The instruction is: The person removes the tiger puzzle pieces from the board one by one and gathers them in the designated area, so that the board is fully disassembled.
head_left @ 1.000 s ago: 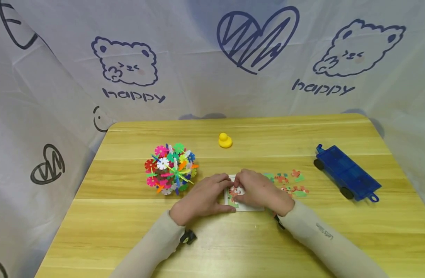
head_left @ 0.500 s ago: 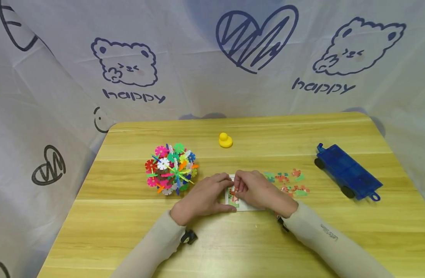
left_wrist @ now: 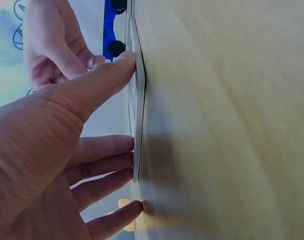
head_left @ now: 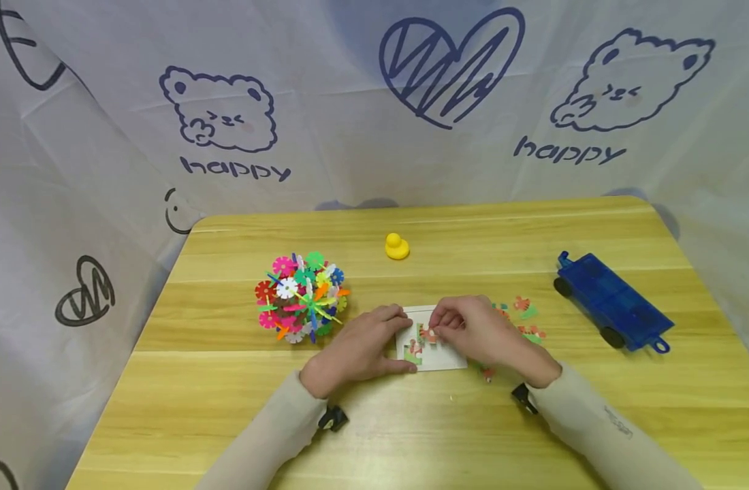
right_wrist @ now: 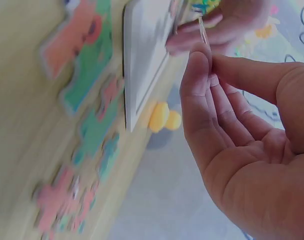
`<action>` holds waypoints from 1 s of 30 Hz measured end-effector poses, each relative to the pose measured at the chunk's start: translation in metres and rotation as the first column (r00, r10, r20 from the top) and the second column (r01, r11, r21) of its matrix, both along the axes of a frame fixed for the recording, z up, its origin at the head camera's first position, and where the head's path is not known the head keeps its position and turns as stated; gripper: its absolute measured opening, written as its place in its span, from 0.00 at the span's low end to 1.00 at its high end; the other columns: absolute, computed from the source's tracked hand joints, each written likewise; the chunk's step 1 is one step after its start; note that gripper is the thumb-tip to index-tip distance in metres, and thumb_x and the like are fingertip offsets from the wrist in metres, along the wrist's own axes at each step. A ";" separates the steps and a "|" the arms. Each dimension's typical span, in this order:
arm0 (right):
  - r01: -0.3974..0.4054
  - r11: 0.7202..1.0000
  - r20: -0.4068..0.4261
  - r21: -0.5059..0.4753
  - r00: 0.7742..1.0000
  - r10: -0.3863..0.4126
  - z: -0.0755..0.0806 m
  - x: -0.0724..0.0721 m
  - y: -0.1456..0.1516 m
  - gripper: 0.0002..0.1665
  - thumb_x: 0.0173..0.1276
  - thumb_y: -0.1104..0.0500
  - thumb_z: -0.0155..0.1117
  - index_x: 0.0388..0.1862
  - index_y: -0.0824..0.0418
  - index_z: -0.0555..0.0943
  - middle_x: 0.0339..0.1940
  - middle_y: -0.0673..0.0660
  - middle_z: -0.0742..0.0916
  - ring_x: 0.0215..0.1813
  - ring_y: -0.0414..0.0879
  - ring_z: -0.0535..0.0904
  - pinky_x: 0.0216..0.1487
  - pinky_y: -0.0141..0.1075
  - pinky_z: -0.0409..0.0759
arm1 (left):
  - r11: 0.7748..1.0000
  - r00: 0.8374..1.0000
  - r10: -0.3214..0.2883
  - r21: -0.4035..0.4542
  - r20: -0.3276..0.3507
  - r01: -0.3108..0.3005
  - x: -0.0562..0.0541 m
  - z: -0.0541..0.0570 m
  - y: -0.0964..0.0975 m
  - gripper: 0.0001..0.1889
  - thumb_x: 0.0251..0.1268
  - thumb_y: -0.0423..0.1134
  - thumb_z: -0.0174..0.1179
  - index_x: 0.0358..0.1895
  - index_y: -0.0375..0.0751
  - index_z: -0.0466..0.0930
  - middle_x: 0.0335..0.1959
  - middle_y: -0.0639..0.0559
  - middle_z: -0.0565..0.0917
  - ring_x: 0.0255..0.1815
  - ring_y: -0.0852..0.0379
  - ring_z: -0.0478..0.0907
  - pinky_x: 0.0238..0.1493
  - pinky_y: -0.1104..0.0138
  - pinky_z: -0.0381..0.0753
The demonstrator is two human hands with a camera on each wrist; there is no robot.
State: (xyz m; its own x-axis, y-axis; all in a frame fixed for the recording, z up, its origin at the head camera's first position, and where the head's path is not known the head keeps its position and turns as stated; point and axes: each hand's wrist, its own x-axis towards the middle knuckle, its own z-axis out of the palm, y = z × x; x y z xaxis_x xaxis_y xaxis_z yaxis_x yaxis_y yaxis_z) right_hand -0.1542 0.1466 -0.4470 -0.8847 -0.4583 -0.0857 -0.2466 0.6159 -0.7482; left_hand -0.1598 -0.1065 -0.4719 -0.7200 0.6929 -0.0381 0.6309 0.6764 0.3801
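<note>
A white puzzle board [head_left: 448,359] lies flat on the table, with several joined orange and green pieces [head_left: 413,354] at its left side. My left hand [head_left: 359,346] rests against the board's left end; in the left wrist view its thumb [left_wrist: 109,75] and fairly straight fingers [left_wrist: 104,187] touch the edge. Above the board, my right hand [head_left: 487,332] pinches an orange puzzle piece [head_left: 429,335] between thumb and forefinger. The right wrist view shows that puzzle piece [right_wrist: 204,34] edge-on, tilted up. Whether it is apart from the placed pieces is hard to tell.
Loose puzzle pieces [head_left: 530,333] lie right of the board, partly behind the right hand; another piece [head_left: 487,374] is near the right wrist. A colourful ball of plastic discs [head_left: 302,298] stands left, a yellow duck [head_left: 397,247] behind, a blue toy trailer [head_left: 616,299] right.
My right hand has moved right and slightly up from the board's left side, with the puzzle piece in its fingertips. More of the board now shows. The left hand has stayed in place.
</note>
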 end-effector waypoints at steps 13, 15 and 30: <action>-0.016 0.999 0.021 -0.042 1.000 0.017 0.001 0.014 0.055 0.04 0.75 0.63 0.74 0.46 0.56 0.89 0.40 0.48 0.92 0.42 0.38 0.87 0.44 0.30 0.88 | 1.000 1.000 -0.008 0.007 -0.010 0.008 0.000 -0.002 0.000 0.40 0.66 0.61 0.77 0.71 0.37 0.82 0.66 0.47 0.82 0.59 0.52 0.82 0.64 0.57 0.87; -0.015 0.999 0.011 -0.042 1.000 0.016 -0.001 0.017 0.063 0.05 0.74 0.64 0.75 0.45 0.56 0.89 0.39 0.48 0.92 0.42 0.36 0.87 0.44 0.30 0.89 | 1.000 1.000 -0.009 0.006 -0.011 0.010 0.001 -0.001 0.000 0.40 0.65 0.61 0.77 0.71 0.36 0.82 0.66 0.47 0.82 0.59 0.52 0.82 0.64 0.57 0.87; 0.034 0.999 0.042 -0.007 0.999 -0.034 -0.007 0.030 0.091 0.04 0.74 0.61 0.76 0.45 0.55 0.90 0.39 0.47 0.91 0.41 0.35 0.86 0.43 0.30 0.88 | 0.999 1.000 -0.017 0.042 0.007 0.016 0.001 -0.002 0.000 0.39 0.66 0.59 0.77 0.72 0.36 0.81 0.70 0.46 0.80 0.69 0.49 0.78 0.73 0.54 0.83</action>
